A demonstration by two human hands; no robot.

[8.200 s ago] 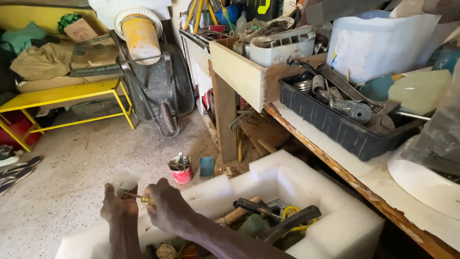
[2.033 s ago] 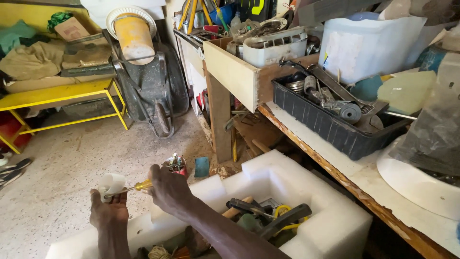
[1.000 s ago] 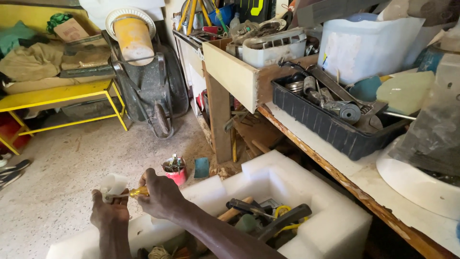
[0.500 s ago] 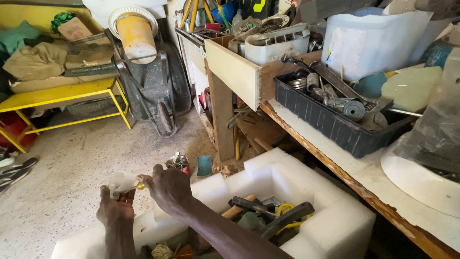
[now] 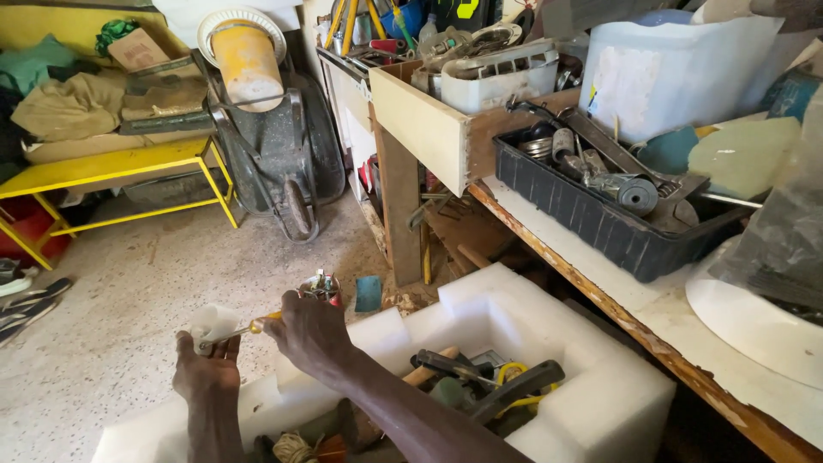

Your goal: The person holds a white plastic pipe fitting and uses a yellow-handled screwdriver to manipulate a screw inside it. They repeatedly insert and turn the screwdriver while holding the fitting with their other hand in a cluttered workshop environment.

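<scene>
White plastic piece [image 5: 213, 326] is pinched in left hand [image 5: 206, 375]; right hand [image 5: 310, 333] grips yellow-handled screwdriver [image 5: 257, 325] above foam box [image 5: 600, 403]. Better keep tip straight.

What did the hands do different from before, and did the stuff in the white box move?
The left hand and right hand rose a little and stayed close together. The left keeps gripping the small white piece, and the right keeps holding the yellow-handled tool against it. Nothing was picked up or dropped. The tools in the white foam box, the red can and the black tray stayed put.
</scene>
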